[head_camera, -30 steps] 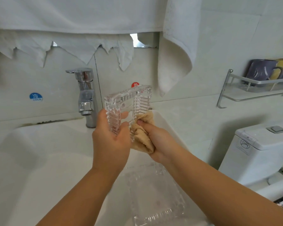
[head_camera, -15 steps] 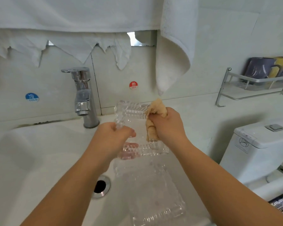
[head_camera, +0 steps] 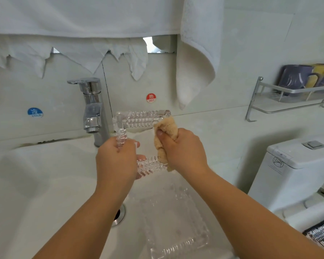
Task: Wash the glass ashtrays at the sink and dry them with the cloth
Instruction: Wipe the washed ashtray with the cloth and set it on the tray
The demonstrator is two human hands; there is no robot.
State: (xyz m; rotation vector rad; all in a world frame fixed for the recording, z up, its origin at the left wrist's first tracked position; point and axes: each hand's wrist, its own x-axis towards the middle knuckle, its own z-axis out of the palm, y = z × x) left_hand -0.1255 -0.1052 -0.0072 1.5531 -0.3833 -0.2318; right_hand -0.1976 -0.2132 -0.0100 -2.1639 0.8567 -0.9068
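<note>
The left hand [head_camera: 116,161] grips the near-left corner of a square glass ashtray [head_camera: 138,121], its fingers curled round the ribbed rim and showing through the glass. The ashtray is held up over the sink [head_camera: 36,193], roughly level and open side up, just right of the tap [head_camera: 93,109]. The right hand [head_camera: 181,148] is closed round a tan cloth [head_camera: 166,128], thumb pressing it from the front, and the bunched cloth lies against the ashtray's right side, covering that edge from top to bottom.

A second ashtray [head_camera: 174,227] lies flat in the basin below the hands, beside the drain [head_camera: 120,214] (the left forearm hides part of the drain). Behind the tap, the wall carries a blue cold sticker [head_camera: 35,112] to the left and a red hot sticker [head_camera: 151,98] to the right. A white towel [head_camera: 196,58] hangs down from above, its lower corner ending just over the held ashtray's far right corner, with torn paper [head_camera: 73,53] hanging along the wall to its left. To the right stand a metal shelf [head_camera: 288,96] holding mugs [head_camera: 307,77] and, lower, a toilet tank [head_camera: 297,165]. A dark object at the bottom right corner is too cropped to identify.
</note>
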